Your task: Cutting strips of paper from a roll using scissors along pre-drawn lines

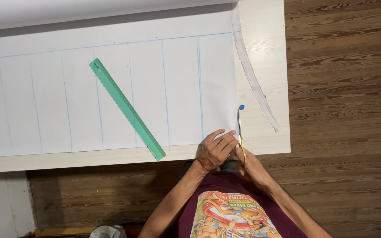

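So the left hand [216, 150] is lying flat on the near right corner of a big white paper sheet [111, 92], fingers resting together and pressing it down on the table, not pinching anything. The right hand [251, 165] is closed round the gold handles of a pair of scissors [240, 132], and the blades are pointing away from the body, running right along the paper's right edge. I can't really tell how far the blades are parted, they're looking like one thin line from up here.

Other stuff: a green ruler [126, 108] is lying diagonally across the sheet, well apart from both hands, off to the left. A long thin curved paper strip [254, 81] is sitting on the bare table to the right of the sheet, near the scissors' tip but not touching it. Pale blue pencil lines are dividing the sheet into tall columns.

The white table [265, 26] is ending just right of that strip, with brown wood floor [345, 88] beyond. The near table edge is running right under both wrists. Ahead of the blades the paper edge is lying open all the way up.
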